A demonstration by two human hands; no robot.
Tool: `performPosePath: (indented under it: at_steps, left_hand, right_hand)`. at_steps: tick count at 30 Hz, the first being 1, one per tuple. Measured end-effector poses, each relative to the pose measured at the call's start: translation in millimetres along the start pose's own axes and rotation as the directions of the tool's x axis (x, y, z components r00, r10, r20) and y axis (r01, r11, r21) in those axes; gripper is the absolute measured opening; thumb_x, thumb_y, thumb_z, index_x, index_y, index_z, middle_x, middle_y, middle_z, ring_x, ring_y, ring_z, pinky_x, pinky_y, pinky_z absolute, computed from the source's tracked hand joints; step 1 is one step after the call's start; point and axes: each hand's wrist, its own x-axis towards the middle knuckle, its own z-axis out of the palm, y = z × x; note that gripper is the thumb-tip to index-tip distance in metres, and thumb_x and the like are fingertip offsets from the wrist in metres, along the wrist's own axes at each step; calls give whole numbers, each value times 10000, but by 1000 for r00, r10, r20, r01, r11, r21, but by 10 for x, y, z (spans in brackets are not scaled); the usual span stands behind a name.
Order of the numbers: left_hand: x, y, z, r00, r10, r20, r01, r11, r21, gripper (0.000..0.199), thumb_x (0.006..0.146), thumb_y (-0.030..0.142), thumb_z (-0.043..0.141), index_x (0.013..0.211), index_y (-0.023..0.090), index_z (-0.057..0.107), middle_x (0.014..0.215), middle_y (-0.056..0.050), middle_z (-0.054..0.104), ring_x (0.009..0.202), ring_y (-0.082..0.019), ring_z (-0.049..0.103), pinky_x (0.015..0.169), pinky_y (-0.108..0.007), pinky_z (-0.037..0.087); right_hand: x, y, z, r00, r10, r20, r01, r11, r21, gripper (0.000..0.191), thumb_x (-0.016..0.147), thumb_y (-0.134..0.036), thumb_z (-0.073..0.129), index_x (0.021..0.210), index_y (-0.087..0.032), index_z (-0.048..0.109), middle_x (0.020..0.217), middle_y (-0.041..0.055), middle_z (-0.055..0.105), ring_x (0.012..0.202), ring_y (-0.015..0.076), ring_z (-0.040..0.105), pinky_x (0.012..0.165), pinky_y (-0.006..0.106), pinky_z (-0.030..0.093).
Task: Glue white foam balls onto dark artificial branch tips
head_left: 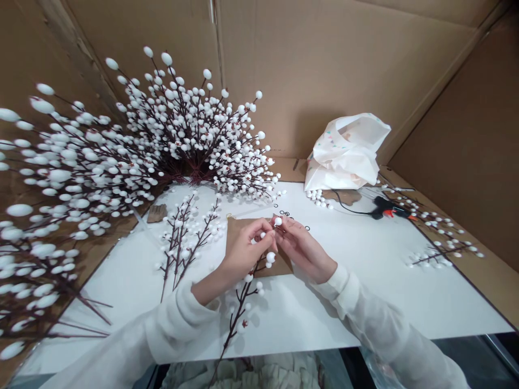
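Observation:
A dark brown artificial branch [239,308] with white berries slants up from the table's front edge to my hands. My left hand [247,251] is closed on its upper part, thumb and fingers pinched together. My right hand [306,246] is also closed, its fingertips pinching at a white berry [278,221] at the branch's top. Exactly how the fingers meet the twig is partly hidden. More white berries [270,258] hang just below my left fingers. Under both hands lies a piece of brown cardboard [235,232].
Large bunches of berry branches [182,113] fill the left and back. Several loose branches [178,243] lie left of my hands. A white plastic bag [344,154], loose berries [318,199], a glue gun [391,208] and more branches [441,251] are right. Cardboard walls [324,65] surround the white table [365,302].

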Motion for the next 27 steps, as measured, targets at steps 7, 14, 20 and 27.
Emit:
performPosePath:
  at_steps: [7,14,20,27]
  left_hand:
    - [-14,-8,1,1000,-27,9,26,999,19,222,795,362,486,662,185,474,613,24,566,546,-47,477,549,-131,375]
    - [-29,23,-6,998,-36,48,36,999,3,228,803,363,474,671,177,479,614,36,543,500,-30,432,486,-112,335]
    - [-41,20,-9,997,-70,40,70,997,-18,229,801,392,481,691,191,470,629,39,546,545,-42,469,516,-120,353]
    - [-43,30,2,1000,-17,14,16,999,45,228,804,355,469,659,181,491,636,28,547,510,-35,415,483,-124,310]
  right_hand:
    - [1,-44,15,999,-46,-4,45,988,-148,237,782,-363,670,757,-144,583,855,29,547,783,114,517,741,238,437]
    - [1,-128,-15,989,-146,38,149,910,-388,263,759,-407,684,752,-161,589,891,31,577,828,126,524,787,245,409]
    - [4,-92,-32,986,-162,41,163,873,-460,273,777,-425,662,804,-159,603,916,51,565,885,161,525,854,299,400]
    - [17,-66,-13,988,-149,32,150,913,-379,270,751,-415,686,769,-160,598,904,42,557,850,145,515,814,273,410]
